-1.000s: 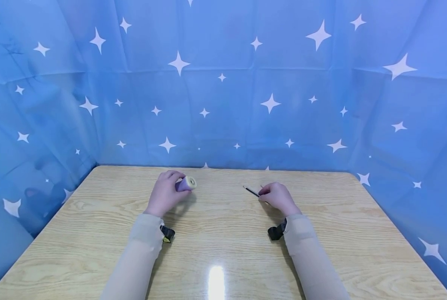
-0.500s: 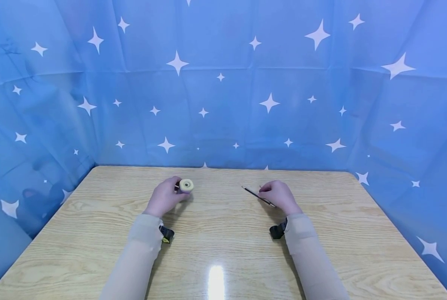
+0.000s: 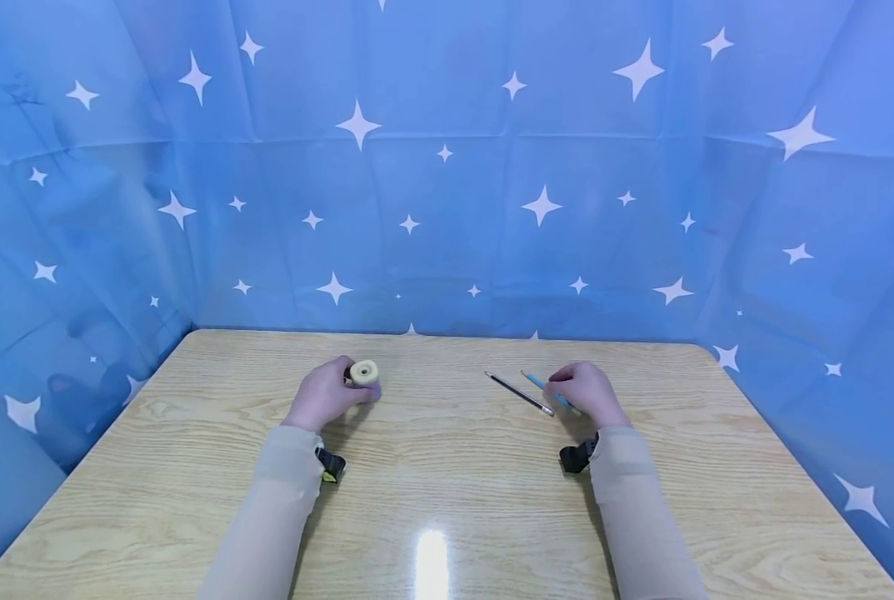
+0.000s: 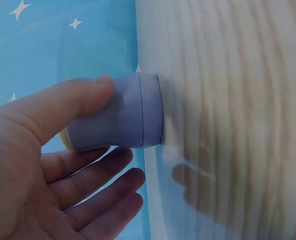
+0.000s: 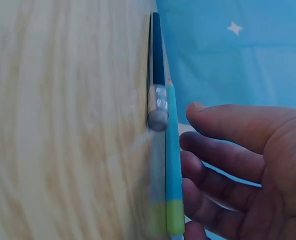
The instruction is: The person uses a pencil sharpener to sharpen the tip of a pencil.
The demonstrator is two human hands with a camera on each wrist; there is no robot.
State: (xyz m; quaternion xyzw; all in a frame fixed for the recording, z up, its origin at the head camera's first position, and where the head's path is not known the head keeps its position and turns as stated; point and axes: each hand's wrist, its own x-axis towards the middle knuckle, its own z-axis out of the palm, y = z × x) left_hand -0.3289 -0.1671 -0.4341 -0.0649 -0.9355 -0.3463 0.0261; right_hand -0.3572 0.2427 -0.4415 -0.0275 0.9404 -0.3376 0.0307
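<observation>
In the head view my left hand (image 3: 327, 392) holds a small purple pencil sharpener (image 3: 367, 377) by its side, the cream top with its round hole facing up. The left wrist view shows the thumb on the purple body (image 4: 120, 112), fingers on the other side, base at the tabletop. A dark pencil (image 3: 520, 393) with a metal ferrule and eraser lies on the table. Beside it lies a blue pencil (image 3: 533, 380), partly hidden by my right hand (image 3: 585, 393). In the right wrist view, thumb and fingers are apart beside the blue pencil (image 5: 173, 150), not gripping it.
The wooden table (image 3: 432, 467) has rounded far corners. A blue curtain (image 3: 447, 192) with white stars hangs behind it and along both sides. A black wrist camera (image 3: 330, 465) sits on the left wrist and another camera (image 3: 577, 456) on the right.
The sharpener has turned from tilted to upright and shifted slightly left. My right hand has let go of the dark pencil, which now lies flat, and moved right to the blue pencil.
</observation>
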